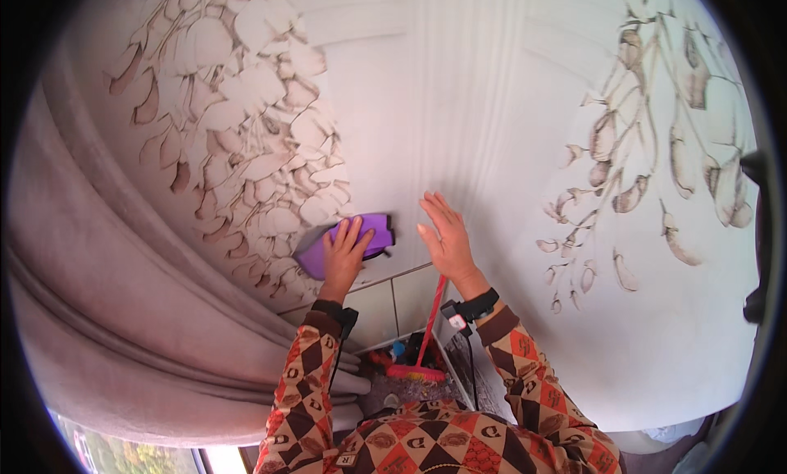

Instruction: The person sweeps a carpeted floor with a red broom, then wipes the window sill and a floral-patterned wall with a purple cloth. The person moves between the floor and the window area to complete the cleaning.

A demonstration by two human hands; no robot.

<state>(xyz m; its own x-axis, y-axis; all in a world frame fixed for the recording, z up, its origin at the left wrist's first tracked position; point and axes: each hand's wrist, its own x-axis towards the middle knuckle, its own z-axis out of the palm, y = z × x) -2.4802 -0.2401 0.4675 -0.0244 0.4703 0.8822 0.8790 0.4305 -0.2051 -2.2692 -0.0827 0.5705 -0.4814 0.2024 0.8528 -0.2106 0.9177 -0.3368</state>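
My left hand [348, 248] lies over a folded purple cloth-like piece [378, 227] with a grey side and dark edges. It holds the piece at the pale wall [385, 146], beside a mural of brown and white hanging blossoms [270, 162]. What kind of article the piece is, I cannot tell. To its right, my right hand [448, 236] is raised in front of the wall with fingers extended and nothing in it. Whether that hand touches the wall is unclear. Each wrist wears a black band with a small device.
Thick mauve curtains [123, 252] hang along the left. Below my hands, a red-handled broom [416, 372] stands by a tiled lower wall [373, 308], near assorted small items on the floor. More painted blossoms [631, 146] cover the right side. A window [123, 458] shows at lower left.
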